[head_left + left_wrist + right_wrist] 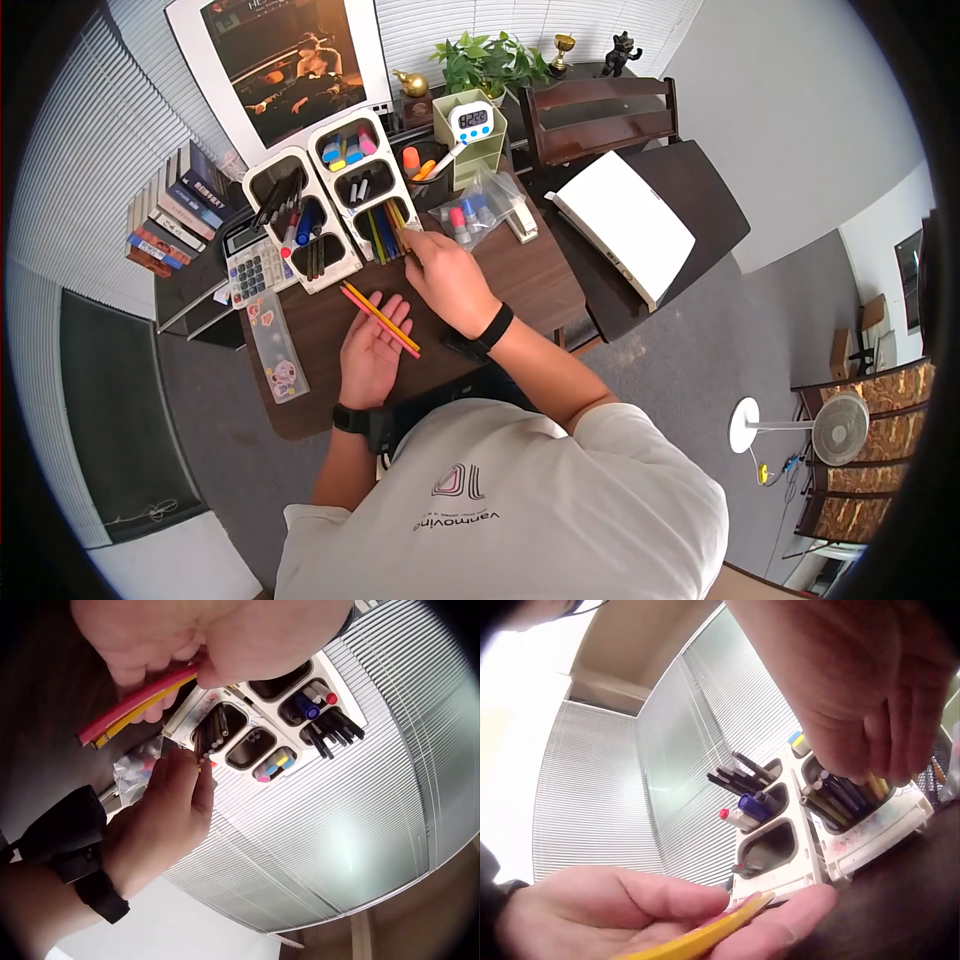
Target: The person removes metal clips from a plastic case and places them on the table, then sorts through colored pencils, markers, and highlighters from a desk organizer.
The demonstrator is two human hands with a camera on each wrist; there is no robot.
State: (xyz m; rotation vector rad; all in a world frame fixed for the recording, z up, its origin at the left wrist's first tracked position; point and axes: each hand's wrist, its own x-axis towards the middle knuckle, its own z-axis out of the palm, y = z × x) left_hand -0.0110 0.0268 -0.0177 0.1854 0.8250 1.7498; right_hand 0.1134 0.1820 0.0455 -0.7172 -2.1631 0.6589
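Observation:
My left hand is palm up over the table, holding a yellow pencil and a red pencil side by side. In the left wrist view the thumb lies over one end of them, with the fingers beneath. My right hand reaches to the front compartment of the white desk organizer. Its fingertips pinch the end of a pencil there, among several dark and coloured pencils that stand in the compartment. The right fingers partly hide that pencil in the right wrist view.
Other compartments hold highlighters, black pens and markers. A calculator and a clear pencil case lie left. A plastic bag, mesh cup and timer sit right; a chair carries a white box.

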